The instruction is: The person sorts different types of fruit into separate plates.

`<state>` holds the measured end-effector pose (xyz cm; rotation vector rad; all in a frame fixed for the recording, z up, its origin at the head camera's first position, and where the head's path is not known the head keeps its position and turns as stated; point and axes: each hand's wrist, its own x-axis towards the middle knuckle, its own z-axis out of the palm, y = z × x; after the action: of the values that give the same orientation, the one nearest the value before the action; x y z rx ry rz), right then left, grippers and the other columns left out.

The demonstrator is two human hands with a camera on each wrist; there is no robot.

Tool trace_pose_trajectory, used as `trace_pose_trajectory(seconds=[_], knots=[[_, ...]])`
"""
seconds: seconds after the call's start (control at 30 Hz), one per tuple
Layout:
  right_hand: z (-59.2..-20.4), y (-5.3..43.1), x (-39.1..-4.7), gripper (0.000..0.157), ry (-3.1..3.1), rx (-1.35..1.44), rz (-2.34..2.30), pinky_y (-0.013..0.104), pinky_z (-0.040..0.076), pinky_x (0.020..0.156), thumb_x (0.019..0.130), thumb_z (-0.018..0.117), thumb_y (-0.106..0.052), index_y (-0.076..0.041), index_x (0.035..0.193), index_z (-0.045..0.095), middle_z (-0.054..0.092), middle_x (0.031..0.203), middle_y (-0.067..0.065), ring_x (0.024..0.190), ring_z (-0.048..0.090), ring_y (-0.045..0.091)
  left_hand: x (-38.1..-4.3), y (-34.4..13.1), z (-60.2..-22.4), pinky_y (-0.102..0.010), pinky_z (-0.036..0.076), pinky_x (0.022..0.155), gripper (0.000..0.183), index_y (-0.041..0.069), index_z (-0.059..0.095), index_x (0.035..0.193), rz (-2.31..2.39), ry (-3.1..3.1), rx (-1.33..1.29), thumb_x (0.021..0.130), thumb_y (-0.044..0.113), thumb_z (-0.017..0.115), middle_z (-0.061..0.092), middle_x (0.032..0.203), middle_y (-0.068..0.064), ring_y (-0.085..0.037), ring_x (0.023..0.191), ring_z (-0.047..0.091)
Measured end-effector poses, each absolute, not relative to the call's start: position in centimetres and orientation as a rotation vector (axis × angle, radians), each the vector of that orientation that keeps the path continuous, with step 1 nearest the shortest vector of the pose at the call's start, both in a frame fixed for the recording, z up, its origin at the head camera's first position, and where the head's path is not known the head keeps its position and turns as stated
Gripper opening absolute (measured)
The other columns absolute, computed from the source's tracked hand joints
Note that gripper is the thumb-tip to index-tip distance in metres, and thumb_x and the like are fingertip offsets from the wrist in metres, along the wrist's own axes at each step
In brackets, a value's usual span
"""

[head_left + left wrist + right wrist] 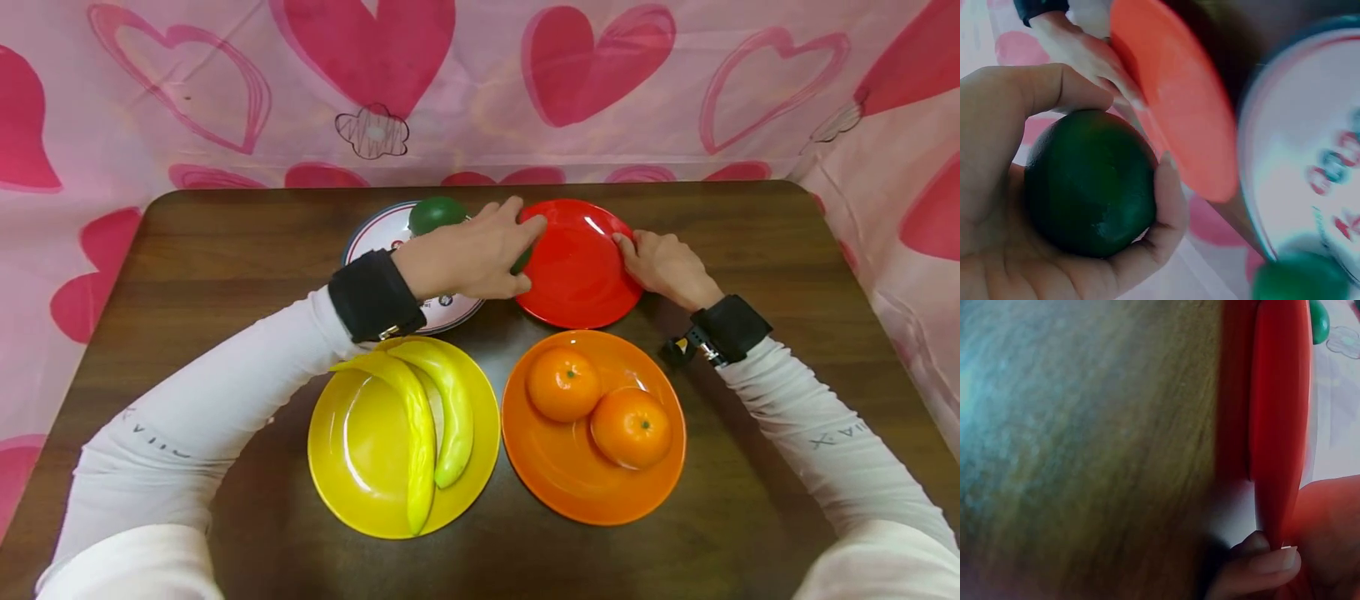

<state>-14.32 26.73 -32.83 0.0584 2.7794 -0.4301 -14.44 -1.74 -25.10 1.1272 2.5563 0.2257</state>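
Note:
My left hand [472,250] holds a smooth, dark green fruit [1091,187] with thumb and fingers curled round it, between the white plate and the red one. In the left wrist view the fruit fills the palm. My right hand [667,268] pinches the right rim of the red plate [581,267], thumb on the upper side; a fingertip [1272,559] shows at the rim in the right wrist view. A second dark green fruit [435,215] lies on the white plate [367,237], which has a dark rim and is partly hidden by my left hand.
Nearer to me, a yellow plate [352,467] bears two bananas [450,417]. To its right stands an orange plate [570,492] with two oranges [632,427]. All stand on a dark wooden table [757,467]; a pink heart-patterned cloth [480,133] hangs behind it.

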Motion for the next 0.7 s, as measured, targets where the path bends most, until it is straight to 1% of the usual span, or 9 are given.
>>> trace_pose_trajectory(seconds=[0.07, 0.1, 0.2, 0.23, 0.3, 0.43, 0.5, 0.57, 0.7], knots=[[-32.9, 26.6, -14.4, 0.066, 2.782, 0.061, -0.419, 0.043, 0.042, 0.066, 0.097, 0.023, -0.063, -0.004, 0.111, 0.05, 0.049, 0.085, 0.016, 0.077, 0.05, 0.034, -14.8, -0.3, -24.8, -0.041, 0.05, 0.083, 0.05, 0.016, 0.044, 0.126, 0.233, 2.535, 1.142, 0.088, 0.043, 0.062, 0.039, 0.132, -0.015, -0.028, 0.111, 0.044], [-33.0, 26.5, -14.4, 0.066, 2.782, 0.062, -0.412, 0.044, 0.042, 0.067, 0.097, 0.023, -0.063, -0.004, 0.112, 0.05, 0.049, 0.085, 0.016, 0.077, 0.051, 0.034, -15.0, 0.4, -24.7, -0.041, 0.05, 0.084, 0.053, 0.016, 0.043, 0.13, 0.225, 2.524, 1.148, 0.088, 0.043, 0.062, 0.039, 0.135, -0.016, -0.028, 0.114, 0.045], [-33.0, 26.3, -14.5, 0.065, 2.786, 0.067, -0.384, 0.045, 0.043, 0.068, 0.098, 0.024, -0.061, -0.003, 0.112, 0.05, 0.049, 0.085, 0.017, 0.079, 0.052, 0.037, -15.6, 2.5, -24.5, -0.043, 0.048, 0.095, 0.064, 0.016, 0.037, 0.143, 0.205, 2.496, 1.159, 0.089, 0.044, 0.059, 0.033, 0.147, -0.018, -0.032, 0.127, 0.043], [-33.0, 26.3, -14.5, 0.064, 2.785, 0.071, -0.378, 0.046, 0.043, 0.069, 0.098, 0.024, -0.06, -0.004, 0.113, 0.05, 0.049, 0.086, 0.017, 0.08, 0.052, 0.037, -15.8, 3.1, -24.5, -0.045, 0.045, 0.1, 0.071, 0.016, 0.031, 0.149, 0.189, 2.487, 1.156, 0.09, 0.045, 0.058, 0.027, 0.154, -0.019, -0.034, 0.135, 0.038], [-32.9, 26.2, -14.5, 0.062, 2.783, 0.073, -0.372, 0.046, 0.043, 0.069, 0.099, 0.025, -0.059, -0.004, 0.112, 0.05, 0.048, 0.085, 0.017, 0.08, 0.052, 0.037, -16.2, 4.2, -24.5, -0.048, 0.039, 0.105, 0.078, 0.016, 0.022, 0.154, 0.171, 2.486, 1.17, 0.09, 0.046, 0.058, 0.018, 0.16, -0.019, -0.037, 0.141, 0.031], [-32.7, 26.2, -14.5, 0.059, 2.791, 0.066, -0.376, 0.045, 0.043, 0.068, 0.099, 0.025, -0.057, -0.005, 0.108, 0.05, 0.046, 0.083, 0.015, 0.078, 0.053, 0.037, -16.9, 5.9, -24.8, -0.047, 0.039, 0.106, 0.077, 0.017, 0.021, 0.154, 0.165, 2.491, 1.174, 0.091, 0.045, 0.056, 0.014, 0.162, -0.017, -0.036, 0.142, 0.03], [-32.7, 26.1, -14.5, 0.058, 2.785, 0.066, -0.379, 0.045, 0.043, 0.069, 0.099, 0.025, -0.057, -0.005, 0.108, 0.05, 0.046, 0.083, 0.016, 0.079, 0.053, 0.037, -17.2, 6.6, -25.1, -0.045, 0.04, 0.105, 0.075, 0.017, 0.023, 0.153, 0.16, 2.497, 1.184, 0.091, 0.045, 0.056, 0.018, 0.16, -0.017, -0.035, 0.141, 0.032], [-32.7, 26.0, -14.6, 0.059, 2.776, 0.075, -0.376, 0.047, 0.044, 0.071, 0.1, 0.024, -0.056, -0.004, 0.111, 0.05, 0.048, 0.087, 0.017, 0.082, 0.054, 0.038, -17.5, 7.2, -25.5, -0.042, 0.041, 0.104, 0.076, 0.018, 0.022, 0.153, 0.15, 2.497, 1.179, 0.091, 0.045, 0.056, 0.02, 0.159, -0.016, -0.033, 0.139, 0.034], [-32.7, 25.8, -14.7, 0.06, 2.765, 0.088, -0.367, 0.052, 0.045, 0.077, 0.1, 0.024, -0.053, -0.004, 0.122, 0.05, 0.052, 0.098, 0.02, 0.091, 0.054, 0.041, -17.8, 8.2, -26.5, -0.037, 0.041, 0.103, 0.072, 0.015, 0.027, 0.149, 0.128, 2.498, 1.218, 0.091, 0.043, 0.057, 0.032, 0.149, -0.015, -0.031, 0.129, 0.041]])
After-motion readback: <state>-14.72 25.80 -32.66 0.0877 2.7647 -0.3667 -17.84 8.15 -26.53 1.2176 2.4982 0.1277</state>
